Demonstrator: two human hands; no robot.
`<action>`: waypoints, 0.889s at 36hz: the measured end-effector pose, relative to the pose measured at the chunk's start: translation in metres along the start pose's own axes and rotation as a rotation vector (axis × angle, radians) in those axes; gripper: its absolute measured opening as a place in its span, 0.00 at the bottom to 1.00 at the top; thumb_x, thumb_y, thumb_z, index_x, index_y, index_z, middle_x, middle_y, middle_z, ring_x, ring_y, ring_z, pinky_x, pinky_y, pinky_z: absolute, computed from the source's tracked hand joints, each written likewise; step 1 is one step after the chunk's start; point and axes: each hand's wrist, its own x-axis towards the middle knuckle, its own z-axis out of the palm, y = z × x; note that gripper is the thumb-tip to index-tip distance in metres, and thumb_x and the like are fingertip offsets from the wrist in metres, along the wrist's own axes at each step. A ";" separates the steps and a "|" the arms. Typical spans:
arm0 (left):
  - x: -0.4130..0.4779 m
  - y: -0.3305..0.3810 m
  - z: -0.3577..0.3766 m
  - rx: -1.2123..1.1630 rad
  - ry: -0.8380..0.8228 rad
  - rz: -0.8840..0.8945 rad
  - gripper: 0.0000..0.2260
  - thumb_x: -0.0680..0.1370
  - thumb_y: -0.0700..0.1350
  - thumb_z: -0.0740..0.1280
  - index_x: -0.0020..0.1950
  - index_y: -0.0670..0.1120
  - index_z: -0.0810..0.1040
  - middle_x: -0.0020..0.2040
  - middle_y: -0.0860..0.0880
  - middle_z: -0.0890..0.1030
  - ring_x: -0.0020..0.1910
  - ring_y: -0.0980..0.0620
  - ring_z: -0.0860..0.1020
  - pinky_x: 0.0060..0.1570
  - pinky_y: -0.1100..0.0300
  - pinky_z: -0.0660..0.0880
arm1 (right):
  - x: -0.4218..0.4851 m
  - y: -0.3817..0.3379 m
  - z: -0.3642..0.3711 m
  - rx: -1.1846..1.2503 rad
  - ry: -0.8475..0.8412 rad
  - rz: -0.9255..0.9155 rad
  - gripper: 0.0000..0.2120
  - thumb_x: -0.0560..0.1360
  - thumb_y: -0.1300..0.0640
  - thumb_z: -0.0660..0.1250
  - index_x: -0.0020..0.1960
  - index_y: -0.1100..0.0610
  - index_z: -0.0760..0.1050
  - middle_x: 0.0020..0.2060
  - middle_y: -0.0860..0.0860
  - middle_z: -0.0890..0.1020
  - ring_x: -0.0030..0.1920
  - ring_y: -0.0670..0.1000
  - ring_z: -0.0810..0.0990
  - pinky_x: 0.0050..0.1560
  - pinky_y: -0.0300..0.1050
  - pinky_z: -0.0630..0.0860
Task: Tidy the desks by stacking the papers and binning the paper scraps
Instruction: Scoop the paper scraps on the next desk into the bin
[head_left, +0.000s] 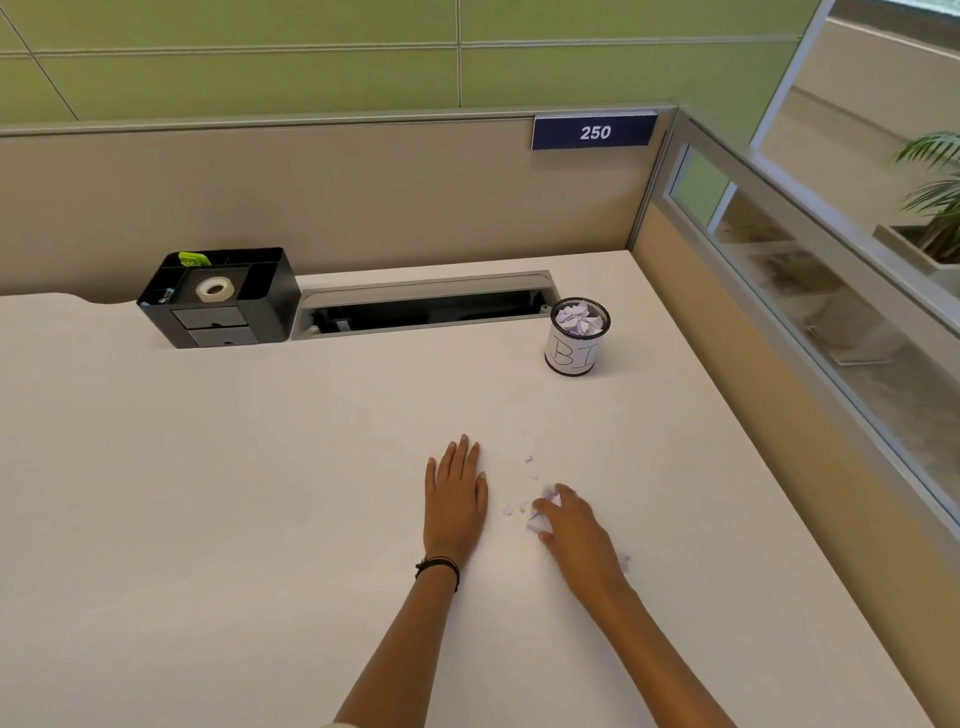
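Head view. The right hand (571, 525) is seen with its fingers curled over a wad of paper scraps (540, 514), which is held against the desk (208, 493). The left hand (456, 493) is laid flat, palm down, fingers straight, just beside the grip on its left; nothing is held by it.

Loose scraps (531, 466) are noted on the desk just beyond the right fingertips, with one more bit between the two hands and another by the right wrist.

The mesh bin (576, 340), marked "BI" and heaped with crumpled paper, stands upright well ahead of the grip and slightly to its right, next to the cable slot (426, 309). The right hand is judged the nearer to it.

The coming carry is judged to run forward from the grip. Small bits may be shed from so loose a wad.
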 end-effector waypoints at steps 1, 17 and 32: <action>0.000 0.000 0.000 -0.002 0.002 0.000 0.31 0.76 0.53 0.35 0.76 0.48 0.57 0.77 0.51 0.55 0.76 0.52 0.53 0.73 0.54 0.42 | 0.000 0.000 0.002 -0.010 0.018 -0.029 0.18 0.78 0.60 0.59 0.67 0.55 0.68 0.70 0.54 0.62 0.69 0.58 0.62 0.65 0.50 0.65; 0.001 -0.001 0.003 -0.020 0.009 -0.008 0.28 0.78 0.53 0.39 0.75 0.48 0.59 0.76 0.51 0.58 0.75 0.52 0.55 0.73 0.55 0.42 | 0.036 0.021 -0.013 0.165 -0.006 -0.054 0.15 0.61 0.65 0.74 0.47 0.59 0.79 0.48 0.48 0.73 0.53 0.49 0.76 0.39 0.24 0.65; 0.000 0.000 0.003 -0.038 0.032 -0.011 0.25 0.79 0.51 0.42 0.75 0.49 0.61 0.76 0.52 0.59 0.75 0.52 0.57 0.72 0.56 0.41 | 0.102 0.022 -0.079 0.451 0.328 -0.059 0.09 0.69 0.63 0.74 0.47 0.63 0.81 0.43 0.53 0.81 0.37 0.39 0.74 0.39 0.22 0.68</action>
